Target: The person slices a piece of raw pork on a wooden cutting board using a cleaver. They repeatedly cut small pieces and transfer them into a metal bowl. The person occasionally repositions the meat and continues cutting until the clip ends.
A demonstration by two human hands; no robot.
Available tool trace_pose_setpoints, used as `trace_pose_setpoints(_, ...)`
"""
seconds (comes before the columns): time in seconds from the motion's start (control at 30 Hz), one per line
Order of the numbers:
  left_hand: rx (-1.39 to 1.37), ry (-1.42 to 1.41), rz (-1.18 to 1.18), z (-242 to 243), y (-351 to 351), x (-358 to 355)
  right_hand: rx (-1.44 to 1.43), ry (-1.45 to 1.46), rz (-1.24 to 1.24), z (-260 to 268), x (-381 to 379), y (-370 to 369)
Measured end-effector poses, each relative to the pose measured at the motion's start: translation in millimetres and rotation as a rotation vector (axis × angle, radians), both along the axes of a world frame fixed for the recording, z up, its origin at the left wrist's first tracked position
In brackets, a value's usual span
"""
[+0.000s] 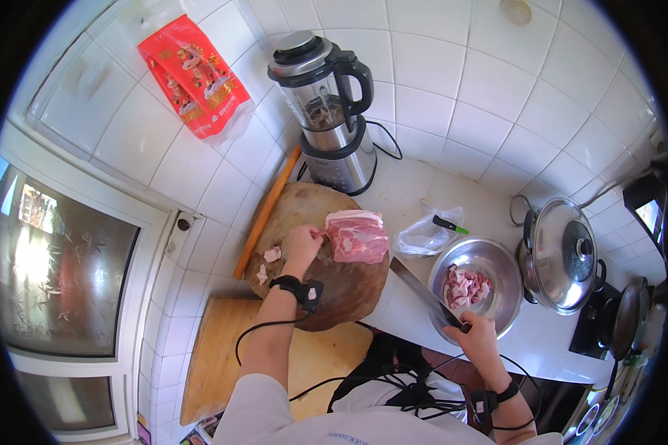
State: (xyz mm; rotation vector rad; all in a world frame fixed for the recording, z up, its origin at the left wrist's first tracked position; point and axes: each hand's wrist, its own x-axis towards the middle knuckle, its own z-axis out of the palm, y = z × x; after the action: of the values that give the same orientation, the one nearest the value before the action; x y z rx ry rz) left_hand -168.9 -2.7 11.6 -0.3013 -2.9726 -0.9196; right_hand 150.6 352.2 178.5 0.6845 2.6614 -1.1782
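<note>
A slab of raw meat (358, 236) lies on the right part of a round wooden chopping block (345, 295). My left hand (305, 245) is over the block, its fingertips pinching the slab's left edge. Two small pale meat scraps (272, 254) rest to the left of that hand. In my right hand (476, 336) is the handle of a kitchen knife (420, 286), whose blade points up and left towards the block's right edge. Behind the knife, a steel bowl (509, 272) holds cut meat pieces (466, 286).
A blender (334, 122) stands behind the block, and a wooden rod (267, 214) leans along its left side. Near the bowl lie a plastic bag (423, 236) and a small black-and-green knife (450, 224). A lidded pot (562, 256) stands at right; cables hang from both wrists.
</note>
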Motion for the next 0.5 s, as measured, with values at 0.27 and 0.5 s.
trace_pose_setpoints(0.27, -0.046, -0.200, -0.096, 44, -41, -17, -0.019, 0.018, -0.073, -6, 8, 12)
trace_pose_setpoints(0.5, 0.615, -0.400, 0.254, 47, -43, -14, -0.048, 0.017, -0.096, -6, 11, 18)
